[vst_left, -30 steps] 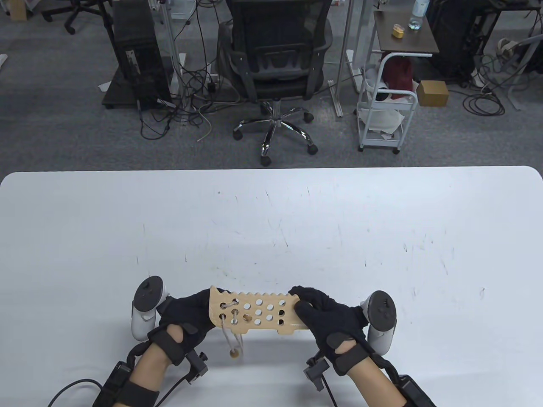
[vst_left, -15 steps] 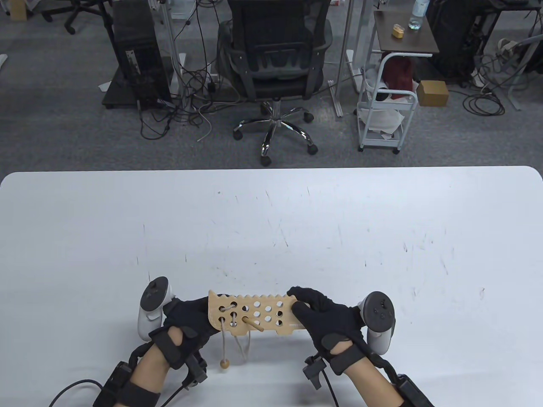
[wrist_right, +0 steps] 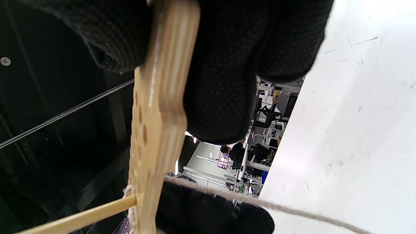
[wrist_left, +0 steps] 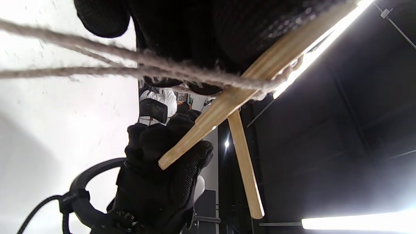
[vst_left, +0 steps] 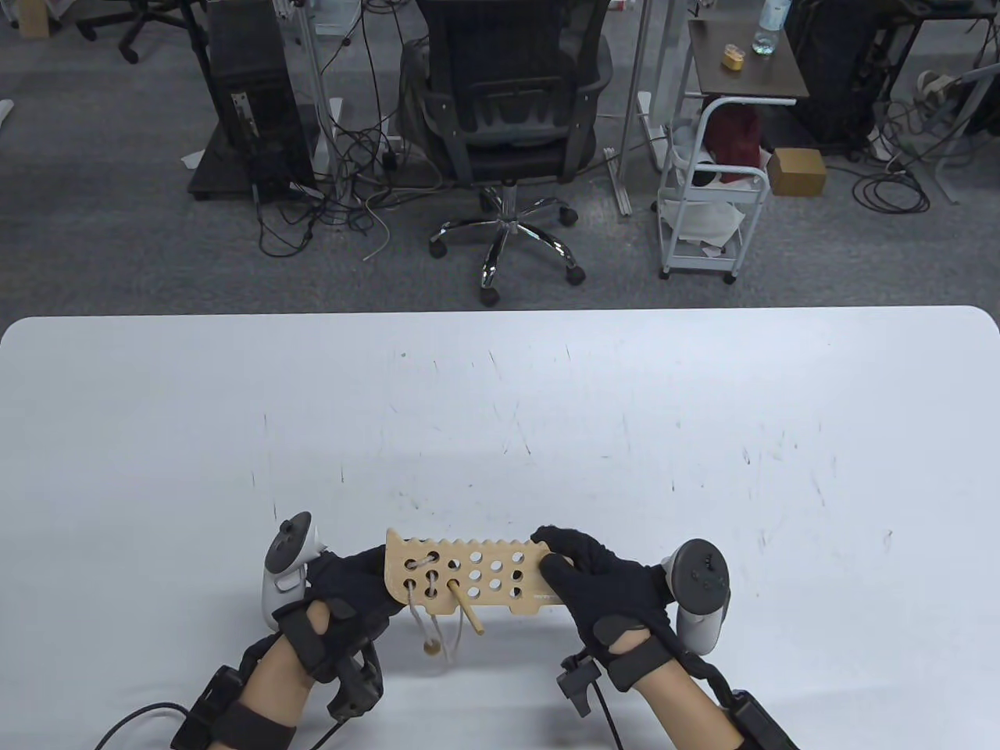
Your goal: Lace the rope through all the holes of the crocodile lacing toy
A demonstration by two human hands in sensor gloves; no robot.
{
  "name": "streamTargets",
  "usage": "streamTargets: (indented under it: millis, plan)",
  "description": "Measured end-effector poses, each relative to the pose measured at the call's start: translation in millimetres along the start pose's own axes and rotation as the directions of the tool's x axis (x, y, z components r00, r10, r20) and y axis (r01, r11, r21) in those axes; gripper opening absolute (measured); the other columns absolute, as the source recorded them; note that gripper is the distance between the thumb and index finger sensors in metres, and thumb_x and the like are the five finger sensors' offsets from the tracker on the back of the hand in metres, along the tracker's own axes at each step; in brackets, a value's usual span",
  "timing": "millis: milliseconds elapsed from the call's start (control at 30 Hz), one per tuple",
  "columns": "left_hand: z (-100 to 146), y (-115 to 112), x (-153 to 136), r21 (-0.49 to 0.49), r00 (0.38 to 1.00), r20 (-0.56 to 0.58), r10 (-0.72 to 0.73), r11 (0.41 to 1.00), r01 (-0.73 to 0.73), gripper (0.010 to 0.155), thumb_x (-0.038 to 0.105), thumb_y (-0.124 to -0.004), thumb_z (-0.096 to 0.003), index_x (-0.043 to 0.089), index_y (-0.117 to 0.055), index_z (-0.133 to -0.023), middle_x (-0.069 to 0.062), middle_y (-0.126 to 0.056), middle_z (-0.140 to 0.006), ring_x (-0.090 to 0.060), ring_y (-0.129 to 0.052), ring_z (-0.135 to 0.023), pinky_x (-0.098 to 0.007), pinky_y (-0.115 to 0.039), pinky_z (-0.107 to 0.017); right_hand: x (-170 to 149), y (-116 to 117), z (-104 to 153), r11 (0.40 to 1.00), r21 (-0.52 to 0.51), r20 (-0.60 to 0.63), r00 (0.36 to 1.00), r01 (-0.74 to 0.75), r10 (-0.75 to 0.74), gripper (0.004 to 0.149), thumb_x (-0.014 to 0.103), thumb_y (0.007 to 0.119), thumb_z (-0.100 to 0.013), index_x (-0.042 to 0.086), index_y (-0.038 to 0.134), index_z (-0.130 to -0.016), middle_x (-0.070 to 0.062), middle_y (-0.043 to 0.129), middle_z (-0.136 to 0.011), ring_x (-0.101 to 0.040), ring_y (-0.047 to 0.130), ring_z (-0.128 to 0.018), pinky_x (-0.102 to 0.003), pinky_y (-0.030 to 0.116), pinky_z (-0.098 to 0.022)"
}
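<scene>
Low in the table view, just left of centre: crocodile lacing toy (vst_left: 469, 574), held up off the white tabletop (vst_left: 500, 422), long axis running left to right, toothed edge toward the top of the frame. Gripped at both ends. Left hand (vst_left: 348, 586) closed round the toy's left end, at the lower left of the frame; right hand (vst_left: 601, 582) closed round the right end, fingers (vst_left: 562, 541) curled over the upper edge and thumb lying across the face. Rope (vst_left: 426, 566) already laced through the few holes nearest the left end, crossing on the face there; remaining holes to the right seen open, though the two darkest could not be read. Wooden needle (vst_left: 467, 613) poking out of a hole in the lower row and slanting down toward the bottom of the frame. Below the toy's left part, two loose strands of rope hanging, one ending in a small wooden bead (vst_left: 429, 648) just above the tabletop.

From the left wrist view: toy seen edge-on as a pale strip running diagonally from upper right to centre, rope strands stretching away to the left edge, needle angled down to the lower right. From the right wrist view: plywood edge clamped between thumb and fingers at the top of the frame, needle entering at the lower left.
</scene>
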State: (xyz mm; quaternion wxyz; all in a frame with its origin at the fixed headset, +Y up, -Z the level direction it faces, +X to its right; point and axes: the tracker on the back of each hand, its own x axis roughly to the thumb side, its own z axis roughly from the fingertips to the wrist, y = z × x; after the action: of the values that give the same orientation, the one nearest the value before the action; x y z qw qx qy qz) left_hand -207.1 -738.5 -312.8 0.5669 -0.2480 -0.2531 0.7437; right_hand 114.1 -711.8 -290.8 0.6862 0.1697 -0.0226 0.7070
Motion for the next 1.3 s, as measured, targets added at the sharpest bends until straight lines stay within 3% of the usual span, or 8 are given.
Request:
streamTargets:
  millis: [333,700,1033,1300]
  plan:
    - [-1.6,-3.8,-3.1,-0.03,0.998,0.004,0.056,0.998,-0.056,0.048,0.03,-0.079,-0.0447,0.033,-0.081,-0.092,0.005,-0.096,-0.088,-0.025,-0.095,-0.085,-0.053,-0.066,-0.073,1.2,-0.3,0.4,1.0,-0.007,0.022,1.0,0.013,-0.013,0.047,0.037,0.083,-0.045,0.011,0.081,-0.085,-0.003,0.105,-0.066,-0.022,0.112,-0.046,-0.042,0.085,-0.045]
    - [1.3,-0.6,-1.8,0.034,1.0,-0.011,-0.002,0.999,0.002,0.049,0.031,-0.075,-0.0462,0.034,-0.075,-0.096,0.004,-0.089,-0.092,-0.027,-0.088,-0.088,-0.053,-0.063,-0.074,2.2,-4.3,0.7,0.999,-0.033,0.041,0.999,0.023,-0.022,0.047,0.037,0.083,-0.045,0.012,0.081,-0.085,-0.003,0.105,-0.066,-0.023,0.111,-0.046,-0.042,0.084,-0.045]
    - [9.0,12.8,1.7,0.156,0.999,0.002,-0.042,0.987,0.041,0.053,0.04,-0.073,-0.048,0.036,-0.067,-0.1,0.006,-0.082,-0.094,-0.026,-0.081,-0.09,-0.052,-0.059,-0.076,2.5,-9.8,0.6,0.998,-0.067,0.047,0.999,0.018,-0.015,0.047,0.037,0.083,-0.045,0.013,0.081,-0.085,-0.003,0.104,-0.067,-0.023,0.111,-0.047,-0.042,0.084,-0.045]
    - [20.3,26.8,13.1,0.286,0.995,0.074,-0.065,0.957,0.041,0.057,0.05,-0.073,-0.0487,0.044,-0.058,-0.104,0.003,-0.063,-0.104,-0.029,-0.06,-0.101,-0.052,-0.051,-0.078,-0.4,-16.0,-0.2,0.995,-0.099,0.025,1.0,-0.003,0.006,0.047,0.037,0.083,-0.044,0.013,0.081,-0.085,-0.003,0.104,-0.067,-0.023,0.111,-0.047,-0.042,0.084,-0.045]
